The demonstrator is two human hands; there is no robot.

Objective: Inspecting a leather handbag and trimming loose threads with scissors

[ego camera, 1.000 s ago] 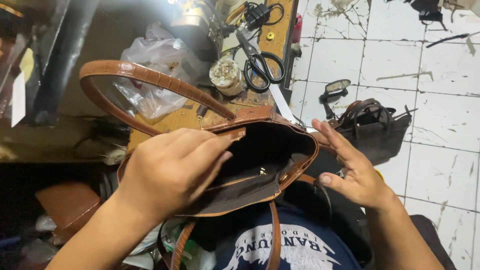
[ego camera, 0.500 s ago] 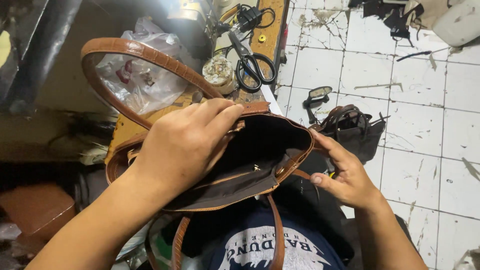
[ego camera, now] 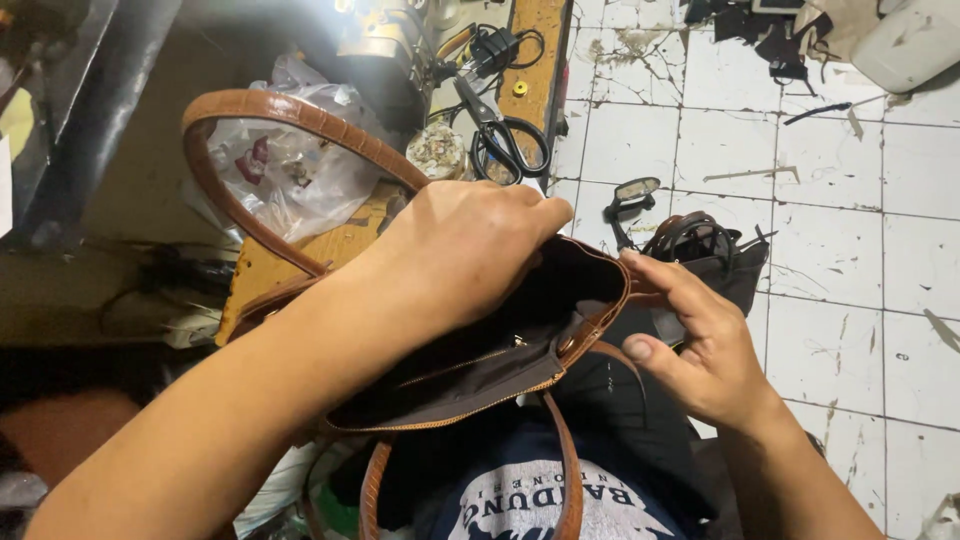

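Your left hand (ego camera: pixel 465 255) grips the brown handbag (ego camera: pixel 500 350) at its open mouth, your right hand (ego camera: pixel 700 345) pinches the rim; lining work appears unfinished, scissors (ego camera: pixel 505 140) idle on the worktop (ego camera: pixel 540 50).

A bag-making workshop: scissors (ego camera: pixel 505 145), leather scraps (ego camera: pixel 760 25), cluttered workbench (ego camera: pixel 535 50)

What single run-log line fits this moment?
left hand: gripping bag rim | right hand: holding bag edge | bag: brown, open | scissors: on bench behind
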